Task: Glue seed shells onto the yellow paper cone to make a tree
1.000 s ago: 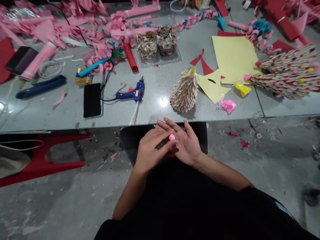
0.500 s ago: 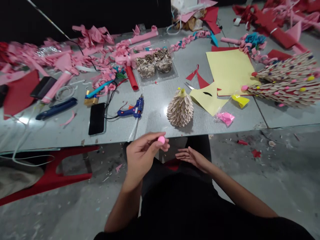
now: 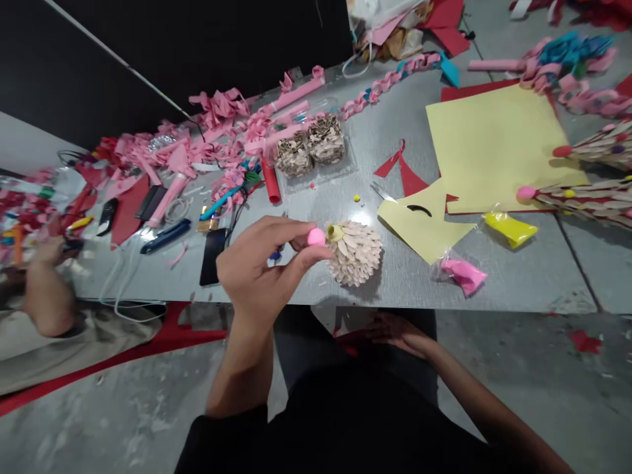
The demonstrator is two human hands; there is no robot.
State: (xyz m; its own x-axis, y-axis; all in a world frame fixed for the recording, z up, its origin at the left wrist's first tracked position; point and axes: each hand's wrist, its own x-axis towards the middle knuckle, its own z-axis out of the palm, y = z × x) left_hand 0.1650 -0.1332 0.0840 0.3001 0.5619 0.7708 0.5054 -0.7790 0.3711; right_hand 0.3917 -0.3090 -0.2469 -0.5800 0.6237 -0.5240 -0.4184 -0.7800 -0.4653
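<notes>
My left hand (image 3: 266,263) pinches a small pink ball (image 3: 316,237) between thumb and fingertips, over the table's front part. Right beside the ball is the yellowish tip of a small cone (image 3: 356,253) covered in overlapping pale flakes. The cone leans with its tip toward my left hand; whether the ball touches the tip I cannot tell. Below the table edge, near my lap, my right hand (image 3: 395,332) is in shade with fingers stretched out and nothing seen in it. A glue gun (image 3: 275,255) is mostly hidden behind my left hand.
A tiny yellow ball (image 3: 356,198), cut yellow paper (image 3: 419,227) with scissors under it, and pink (image 3: 464,275) and yellow (image 3: 511,229) packets lie rightward. Behind stands a clear tray of flakes (image 3: 326,141). A phone (image 3: 212,257) lies left. Another person's arm (image 3: 49,289) is far left.
My left hand has lifted the pink ball up from the table edge to the cone's tip. The cone now leans left. My right hand has dropped toward my lap. The view has shifted leftward.
</notes>
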